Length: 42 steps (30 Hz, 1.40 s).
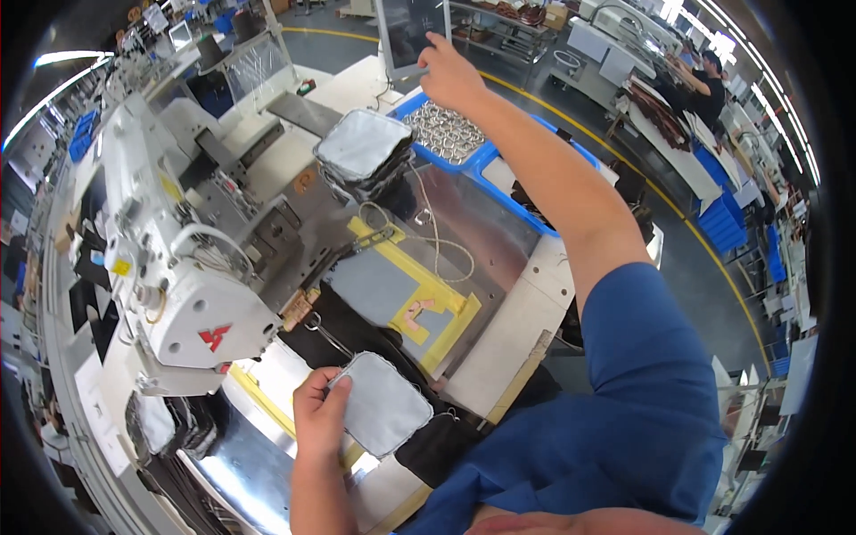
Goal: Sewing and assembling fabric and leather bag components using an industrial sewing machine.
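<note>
My left hand (321, 406) pinches the left edge of a light grey, rounded-square padded fabric piece (388, 406) with dark trim, thumb on top. A metal ring with a strap (328, 334) lies just beyond the piece, on dark cloth. My right hand (450, 78) is stretched far forward, holding nothing, its index finger extended at a dark upright screen (415, 37). Whether the fingertip touches the screen, I cannot tell. A stack of similar grey pieces (364, 144) stands left of my right forearm.
A white industrial sewing machine (201, 312) fills the left side. Ahead lies a metal plate with a yellow-edged template (419, 312) and a loose cord (437, 241). Blue trays, one full of metal rings (444, 132), sit beneath my right arm. Another person (709, 89) works at far right.
</note>
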Each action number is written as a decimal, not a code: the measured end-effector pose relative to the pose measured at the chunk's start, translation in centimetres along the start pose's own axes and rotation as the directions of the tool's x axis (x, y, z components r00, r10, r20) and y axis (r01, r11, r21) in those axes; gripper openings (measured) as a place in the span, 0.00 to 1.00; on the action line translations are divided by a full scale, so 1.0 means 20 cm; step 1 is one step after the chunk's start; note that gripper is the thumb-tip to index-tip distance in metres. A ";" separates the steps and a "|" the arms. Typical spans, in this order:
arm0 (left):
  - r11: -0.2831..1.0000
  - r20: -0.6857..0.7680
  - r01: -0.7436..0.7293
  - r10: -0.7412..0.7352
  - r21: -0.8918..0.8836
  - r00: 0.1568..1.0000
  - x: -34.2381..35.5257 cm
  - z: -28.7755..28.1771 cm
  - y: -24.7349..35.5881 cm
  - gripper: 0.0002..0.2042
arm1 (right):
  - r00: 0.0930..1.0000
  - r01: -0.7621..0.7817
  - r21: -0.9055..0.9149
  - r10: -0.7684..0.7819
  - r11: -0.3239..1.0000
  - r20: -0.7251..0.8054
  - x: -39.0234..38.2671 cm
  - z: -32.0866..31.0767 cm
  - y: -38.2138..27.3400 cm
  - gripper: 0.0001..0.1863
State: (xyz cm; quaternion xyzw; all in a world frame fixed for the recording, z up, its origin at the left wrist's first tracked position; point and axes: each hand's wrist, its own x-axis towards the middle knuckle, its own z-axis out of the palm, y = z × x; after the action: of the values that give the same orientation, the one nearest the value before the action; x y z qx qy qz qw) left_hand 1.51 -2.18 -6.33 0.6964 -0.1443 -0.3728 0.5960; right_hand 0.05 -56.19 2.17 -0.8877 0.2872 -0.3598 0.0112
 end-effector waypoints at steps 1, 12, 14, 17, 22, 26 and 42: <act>1.000 0.004 -0.024 0.024 0.000 1.000 0.00 0.00 0.00 0.04 | 0.997 0.011 0.013 -0.012 1.000 0.081 0.03 0.03 0.05 0.11; 1.000 0.030 -0.006 0.006 0.008 1.000 0.00 0.00 0.01 0.04 | 0.984 -0.145 -0.006 0.145 0.989 0.105 -0.01 0.14 0.22 0.28; 1.000 0.034 -0.015 0.015 0.002 0.999 0.01 0.00 0.01 0.04 | 0.976 -0.211 0.000 0.210 0.978 0.049 0.00 0.12 0.21 0.35; 1.000 0.034 -0.017 0.017 -0.005 0.999 0.00 0.00 0.01 0.03 | 0.945 -0.316 -0.112 0.323 0.942 0.051 0.03 0.11 0.18 0.46; 1.000 0.031 -0.007 0.007 0.007 0.999 0.00 0.00 0.01 0.03 | 0.925 -0.352 -0.147 0.367 0.924 0.094 0.08 0.10 0.20 0.48; 1.000 0.038 -0.029 0.029 0.007 0.999 0.00 0.00 0.00 0.04 | 0.933 -0.360 0.102 0.361 0.927 0.015 0.09 0.11 0.25 0.45; 0.996 0.031 -0.012 0.010 0.086 0.999 0.00 -0.01 0.00 0.04 | 0.991 -0.123 -0.034 0.125 0.992 0.049 0.34 0.01 0.01 0.42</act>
State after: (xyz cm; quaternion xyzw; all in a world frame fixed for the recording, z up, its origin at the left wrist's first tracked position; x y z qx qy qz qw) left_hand 1.64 -2.16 -6.28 0.7147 -0.1731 -0.3736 0.5654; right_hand 4.04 -59.88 6.28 -0.8770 0.3470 -0.3314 0.0272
